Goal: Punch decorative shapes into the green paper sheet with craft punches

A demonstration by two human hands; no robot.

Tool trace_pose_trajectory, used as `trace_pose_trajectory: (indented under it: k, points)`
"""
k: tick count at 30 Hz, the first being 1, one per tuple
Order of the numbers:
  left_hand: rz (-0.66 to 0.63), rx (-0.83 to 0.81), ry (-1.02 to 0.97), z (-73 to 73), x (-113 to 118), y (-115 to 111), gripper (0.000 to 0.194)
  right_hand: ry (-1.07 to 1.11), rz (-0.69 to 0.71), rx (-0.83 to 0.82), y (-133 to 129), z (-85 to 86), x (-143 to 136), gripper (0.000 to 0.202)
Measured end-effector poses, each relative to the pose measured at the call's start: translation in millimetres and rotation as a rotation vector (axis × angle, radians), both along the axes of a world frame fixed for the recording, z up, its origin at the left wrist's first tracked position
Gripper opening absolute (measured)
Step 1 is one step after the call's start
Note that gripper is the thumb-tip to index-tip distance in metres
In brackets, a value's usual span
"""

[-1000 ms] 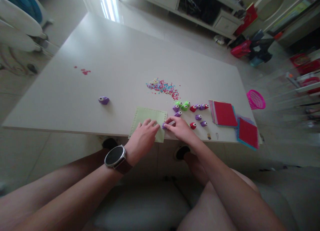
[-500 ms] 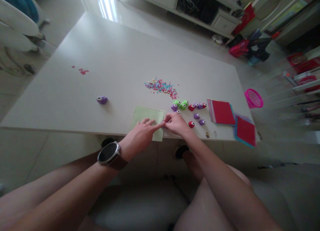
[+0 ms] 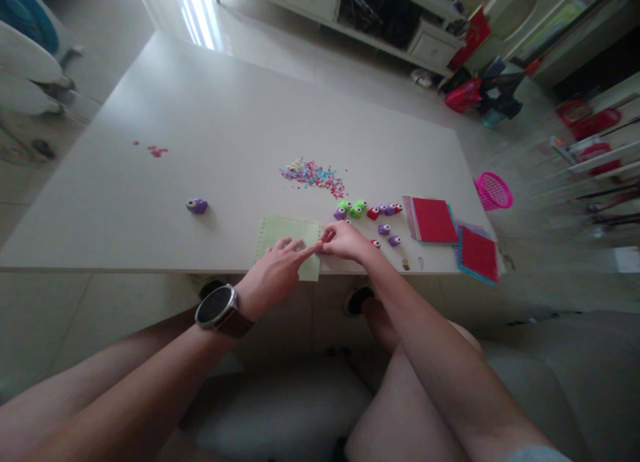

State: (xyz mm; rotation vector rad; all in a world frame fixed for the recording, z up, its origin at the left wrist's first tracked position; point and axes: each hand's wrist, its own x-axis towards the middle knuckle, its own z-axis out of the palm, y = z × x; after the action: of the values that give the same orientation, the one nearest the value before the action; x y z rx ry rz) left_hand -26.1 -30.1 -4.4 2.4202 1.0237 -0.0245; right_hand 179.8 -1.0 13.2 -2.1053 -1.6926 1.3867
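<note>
A pale green sheet of paper (image 3: pixel 285 230) with small punched holes along its edges lies at the table's front edge. Across it rests my left hand (image 3: pixel 280 265), fingers spread, the index finger reaching to the sheet's right edge. There my right hand (image 3: pixel 345 241) is closed, fingers pinched round a small purple craft punch (image 3: pixel 323 252) that is mostly hidden beneath them. Just beyond this hand stand several craft punches, among them a green one (image 3: pixel 357 211), a red one (image 3: pixel 373 213) and a purple one (image 3: pixel 384 229).
A heap of coloured paper confetti (image 3: pixel 313 175) lies behind the sheet. Red paper bits (image 3: pixel 157 152) and a lone purple punch (image 3: pixel 197 206) are to the left. Two stacks of coloured paper, one red-topped stack (image 3: pixel 435 221) and another (image 3: pixel 477 254), sit at the right.
The camera view has shifted slightly, so the table appears a little further left. Both hands keep nearly the same pose at the sheet's right edge.
</note>
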Motion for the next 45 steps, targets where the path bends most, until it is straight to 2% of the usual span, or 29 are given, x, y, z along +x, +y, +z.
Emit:
trace_pose_trajectory:
  k: [3,5,8,13,18,24,31,36,45]
  points:
    - [0.053,-0.011,-0.015,0.5,-2,1,0.073,-0.060,0.036,0.104,-4,4.3,13,0.002]
    - [0.067,-0.014,-0.017,2.8,-2,2,0.062,-0.130,0.050,0.172,-6,6.3,19,0.008]
    - [0.068,-0.019,-0.013,9.8,1,3,0.051,-0.197,0.136,0.217,-10,5.6,19,0.021]
    - [0.095,-0.055,0.016,20.9,3,2,0.042,-0.333,0.252,0.341,-13,2.9,17,0.014]
    - [0.102,-0.064,0.031,22.5,1,1,0.037,-0.496,0.274,0.304,-15,7.4,28,0.020]
    - [0.116,-0.038,0.075,22.9,-2,0,0.033,-0.390,0.350,0.370,-22,15.2,23,0.031]
    - [0.123,-0.029,0.071,20.6,-2,0,0.030,-0.290,0.343,0.264,-24,14.9,16,0.039]
    - [0.128,-0.039,0.069,20.1,-2,-1,0.029,-0.324,0.256,0.420,-21,7.1,19,0.066]
    - [0.133,-0.052,0.097,25.4,-1,-3,0.028,-0.373,0.249,0.409,-19,3.6,21,0.052]
